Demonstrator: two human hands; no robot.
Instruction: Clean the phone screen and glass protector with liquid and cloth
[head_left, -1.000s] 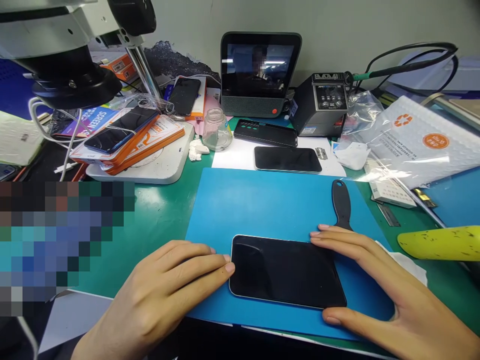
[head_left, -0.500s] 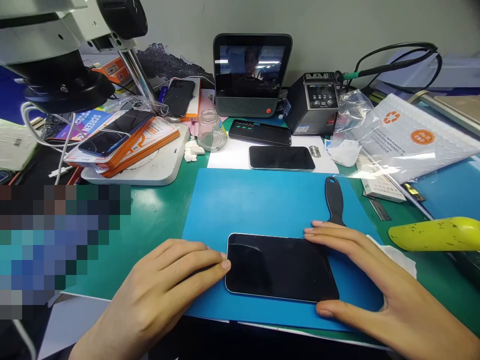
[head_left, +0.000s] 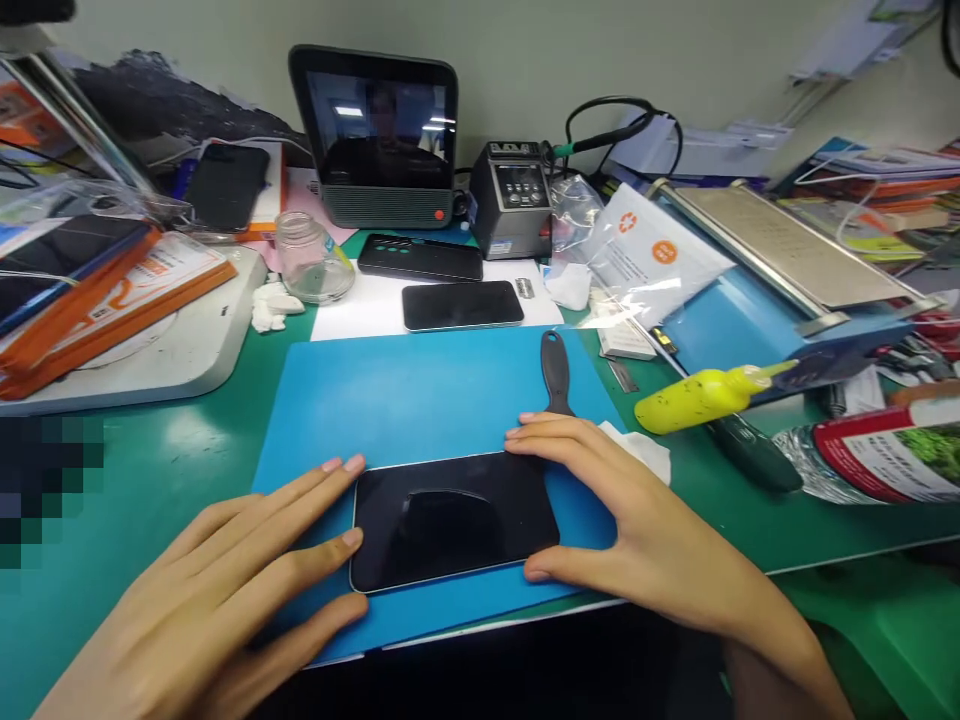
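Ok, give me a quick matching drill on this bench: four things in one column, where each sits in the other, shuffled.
Things:
1. phone
2. black scraper
3. yellow bottle
4. glass jar

Places:
A. lying on the green bench, right of the blue mat
B. between both hands on the blue mat
C. left of the small screen
D. at the mat's far right, just beyond the right hand

Pairs: 1-B, 2-D, 3-A, 4-C

Black smartphone [head_left: 454, 520], screen up & dark w/ glare, thin silver edge, lies flat & lengthwise on the blue mat near its front edge, slightly skewed, left fingertips touching its left end, right fingers framing its right end.
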